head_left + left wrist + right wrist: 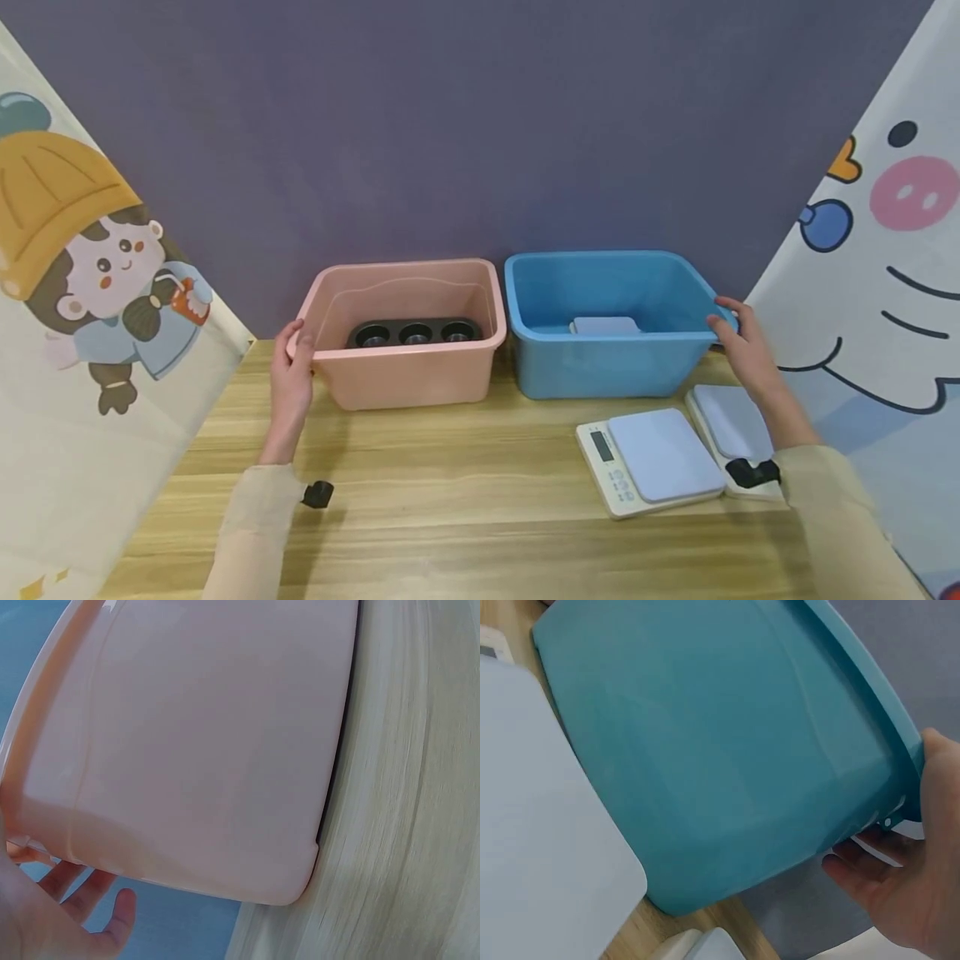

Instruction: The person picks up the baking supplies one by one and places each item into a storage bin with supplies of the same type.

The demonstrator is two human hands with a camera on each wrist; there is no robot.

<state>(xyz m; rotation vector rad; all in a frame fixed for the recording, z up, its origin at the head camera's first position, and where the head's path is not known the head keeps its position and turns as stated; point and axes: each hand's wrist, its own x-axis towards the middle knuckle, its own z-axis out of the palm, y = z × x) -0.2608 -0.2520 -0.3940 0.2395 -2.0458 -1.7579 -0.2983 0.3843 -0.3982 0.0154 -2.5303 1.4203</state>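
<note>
On the left of the table stands a pink plastic bin [408,379] with a dark muffin pan [415,333] inside. My left hand [292,379] grips its left end at the rim, fingers curled under the edge in the left wrist view. Beside it, to the right, stands a blue plastic bin [600,367] holding a white flat-topped object [604,325], partly hidden by the front wall. My right hand [742,346] grips the blue bin's right end, with the thumb over the rim and fingers beneath it in the right wrist view.
A kitchen scale [663,458] with a display lies in front of the blue bin. A second scale [731,425] sits to its right, partly under my right forearm. A dark wall [480,125] rises behind the bins, with printed panels at both sides.
</note>
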